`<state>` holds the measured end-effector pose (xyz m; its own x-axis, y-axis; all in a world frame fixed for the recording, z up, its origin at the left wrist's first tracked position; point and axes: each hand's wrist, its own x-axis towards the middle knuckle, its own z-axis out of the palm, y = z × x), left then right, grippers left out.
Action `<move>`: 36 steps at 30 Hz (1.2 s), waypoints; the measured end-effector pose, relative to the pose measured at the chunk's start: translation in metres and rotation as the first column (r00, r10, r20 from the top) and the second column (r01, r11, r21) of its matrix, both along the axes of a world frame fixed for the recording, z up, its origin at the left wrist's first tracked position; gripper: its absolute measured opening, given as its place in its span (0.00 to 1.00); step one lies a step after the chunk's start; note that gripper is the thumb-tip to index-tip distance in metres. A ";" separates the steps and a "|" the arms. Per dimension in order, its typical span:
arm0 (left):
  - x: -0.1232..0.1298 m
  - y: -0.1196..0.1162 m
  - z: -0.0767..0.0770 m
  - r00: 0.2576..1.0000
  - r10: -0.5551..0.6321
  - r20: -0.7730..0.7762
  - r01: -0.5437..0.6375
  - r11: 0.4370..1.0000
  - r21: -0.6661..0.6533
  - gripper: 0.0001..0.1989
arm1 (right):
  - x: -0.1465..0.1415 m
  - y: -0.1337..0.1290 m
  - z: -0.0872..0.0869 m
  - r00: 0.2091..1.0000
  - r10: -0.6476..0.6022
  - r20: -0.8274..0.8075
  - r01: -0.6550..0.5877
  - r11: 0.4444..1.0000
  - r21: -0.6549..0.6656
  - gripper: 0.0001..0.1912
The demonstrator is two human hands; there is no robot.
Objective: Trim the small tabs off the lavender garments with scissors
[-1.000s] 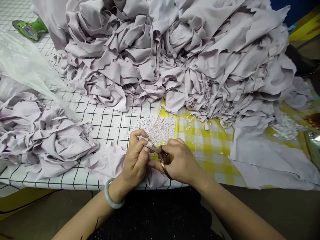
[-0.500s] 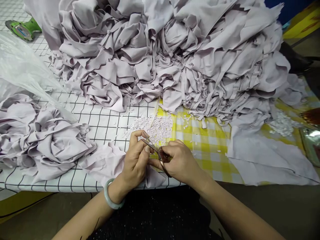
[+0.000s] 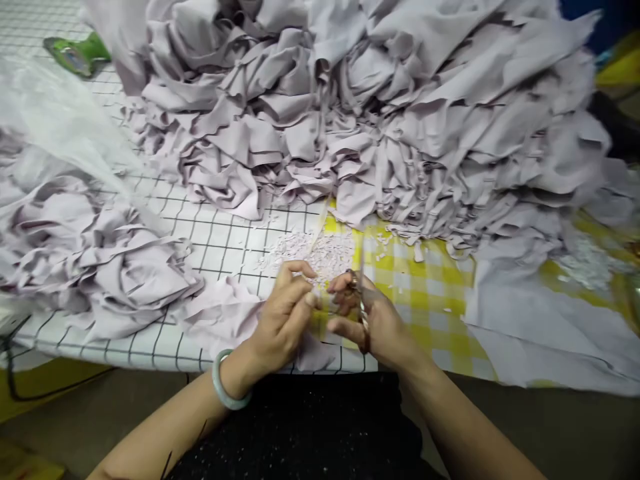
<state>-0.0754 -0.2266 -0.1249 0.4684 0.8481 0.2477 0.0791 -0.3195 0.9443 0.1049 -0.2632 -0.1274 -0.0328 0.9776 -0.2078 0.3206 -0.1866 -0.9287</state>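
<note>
My left hand point(image 3: 289, 317), with a pale green bangle on the wrist, is closed with thumb and fingertips pinched on a pale lilac fabric piece point(image 3: 316, 352). Part of that cloth shows below the fingers, and its pinched edge is mostly hidden. Just to the right, my right hand point(image 3: 383, 323) holds a pair of scissors point(image 3: 363, 303) by the handles, blades pointing up and away from the left hand. Beyond both hands lies a scatter of tiny fabric snippets point(image 3: 320, 252). More lilac cloth point(image 3: 223, 313) spreads left of my left hand.
A large heap of lilac fabric pieces point(image 3: 280, 127) covers the table's far side. A smaller pile point(image 3: 100, 250) lies left beside a clear plastic bag point(image 3: 65, 127). A green tape dispenser-like tool point(image 3: 77, 53) sits far left. Flat cloth point(image 3: 545, 327) and white bits point(image 3: 587, 260) are right.
My right hand has drawn the scissors away from the left fingertips and turned the blades upward. The whole view has shifted slightly; my left hand keeps its pinch.
</note>
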 end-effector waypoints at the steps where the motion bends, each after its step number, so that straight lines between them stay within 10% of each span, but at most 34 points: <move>1: 0.000 -0.004 0.005 0.998 -0.063 -0.004 0.063 0.998 0.009 0.11 | -0.003 -0.003 0.001 0.997 0.027 -0.068 -0.025 0.999 0.026 0.28; 5: -0.012 -0.016 0.021 0.985 -0.151 -0.081 0.158 0.983 0.097 0.06 | -0.011 -0.012 -0.004 0.977 0.031 -0.209 -0.028 0.999 0.017 0.19; 10: -0.087 -0.016 0.017 0.906 0.352 -0.237 -0.293 0.923 0.251 0.08 | -0.005 -0.019 -0.017 0.983 -0.043 -0.178 0.055 0.997 0.061 0.11; 13: -0.134 -0.013 0.002 0.773 0.449 -0.448 -0.303 0.882 0.362 0.10 | -0.001 -0.022 -0.018 0.985 -0.105 -0.134 0.114 0.992 0.056 0.10; 17: -0.156 -0.011 -0.007 0.646 0.396 -0.653 -0.153 0.905 0.397 0.07 | 0.003 -0.026 -0.008 0.972 -0.102 -0.210 0.116 0.992 0.053 0.11; 22: -0.128 -0.002 0.037 0.890 0.273 -0.366 -0.186 0.948 0.257 0.04 | -0.015 -0.025 0.021 0.963 -0.010 -0.270 0.044 0.992 0.120 0.09; 27: -0.080 0.019 0.072 0.990 -0.035 -0.135 0.046 0.996 0.078 0.05 | -0.071 0.007 0.029 0.960 0.139 -0.242 -0.122 0.989 0.086 0.22; 31: -0.080 0.035 0.061 0.996 0.021 0.087 -0.023 0.999 0.028 0.06 | -0.081 0.021 0.033 0.967 0.055 -0.247 -0.020 0.990 0.143 0.11; 36: -0.098 0.023 0.029 0.964 -0.254 0.079 0.263 0.955 -0.141 0.18 | -0.051 -0.003 0.068 0.954 0.016 -0.300 0.092 0.936 0.340 0.09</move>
